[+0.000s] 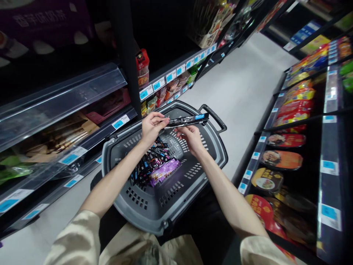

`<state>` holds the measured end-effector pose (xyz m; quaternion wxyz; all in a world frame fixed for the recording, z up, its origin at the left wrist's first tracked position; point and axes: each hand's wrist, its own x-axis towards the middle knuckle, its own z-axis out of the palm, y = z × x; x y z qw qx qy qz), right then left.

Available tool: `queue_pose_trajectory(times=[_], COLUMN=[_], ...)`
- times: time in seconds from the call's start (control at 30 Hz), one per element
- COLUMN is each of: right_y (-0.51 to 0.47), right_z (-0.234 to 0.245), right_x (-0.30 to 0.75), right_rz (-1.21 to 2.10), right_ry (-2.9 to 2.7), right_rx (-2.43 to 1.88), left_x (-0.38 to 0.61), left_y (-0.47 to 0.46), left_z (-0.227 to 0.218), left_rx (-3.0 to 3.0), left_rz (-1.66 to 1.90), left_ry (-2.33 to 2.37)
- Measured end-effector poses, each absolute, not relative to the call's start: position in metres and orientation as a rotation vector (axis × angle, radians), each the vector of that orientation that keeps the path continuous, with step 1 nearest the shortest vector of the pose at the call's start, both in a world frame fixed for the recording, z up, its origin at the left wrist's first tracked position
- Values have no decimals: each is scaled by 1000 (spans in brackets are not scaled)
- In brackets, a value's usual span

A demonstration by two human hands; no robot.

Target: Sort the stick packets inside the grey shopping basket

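Observation:
My left hand (152, 128) pinches the left end of a long, narrow black packet (185, 120) with a glossy surface and a blue patch near its right end. Curled against the packet's lower edge are the fingers of my right hand (191, 139); they are closed on it near the middle. Both hands are over a grey plastic shopping basket (190, 186) with slotted walls. Inside it lie a heap of small dark packets (147, 162) with pink and blue marks and some purple packets (165, 171).
On the left, shelves with price tags (121, 121) stand close to the basket. A red snack bag (142, 68) sits farther along. At right, another shelf holds bowl-shaped food packs (267, 180) and red bags (295, 110). The basket's handle (217, 117) sticks out over the pale aisle floor (242, 84).

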<state>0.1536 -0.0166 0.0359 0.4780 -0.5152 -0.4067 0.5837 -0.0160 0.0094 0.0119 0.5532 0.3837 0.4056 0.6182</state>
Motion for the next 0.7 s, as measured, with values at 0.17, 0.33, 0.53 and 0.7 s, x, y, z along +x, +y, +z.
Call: queue_pose_trajectory(times=[0.17,0.33,0.53,0.7], right_y=[-18,-19,-22,-23], right_z=[37,38,38,38], right_x=[154,154,152,152], right_rz=[1400,1374,1373,1319], right_ry=[-1023,-1078,-1184,-1141], right_rx=[-1273,-1285,-1300,-1314], left_x=[-16,-18,-11,-9], left_y=[9,12,6,4], left_z=[13,14,18,22], left_rx=[889,872,896,937], left_rz=[1481,1469,1468,1441], left_ry=[971,978,961,908])
